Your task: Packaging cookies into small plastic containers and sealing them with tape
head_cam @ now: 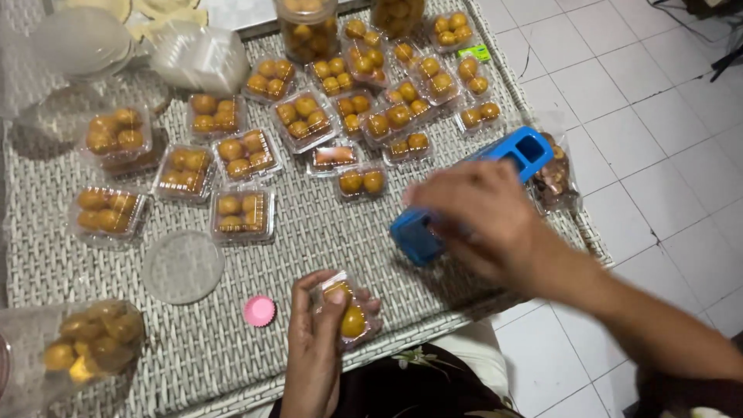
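Left hand [313, 348]: you clasp a small clear box [350, 311] of yellow pastries.
Right hand [484, 220]: you grip a blue tool [464, 193] above the woven counter [309, 232].

A woven grey counter [309, 232] carried many small clear boxes of round golden pastries [242, 217], spread in loose rows toward its far edge. Two tall clear jars [307, 29] of the same pastries stood at the back. A round clear lid [183, 266] lay flat near the front, with a pink paper cup [259, 310] just beside it. A clear bag of pastries [81, 344] sat at the near left corner. A stack of empty clear boxes [203, 56] rested at the far left. White floor tiles [658, 155] lay to the right.
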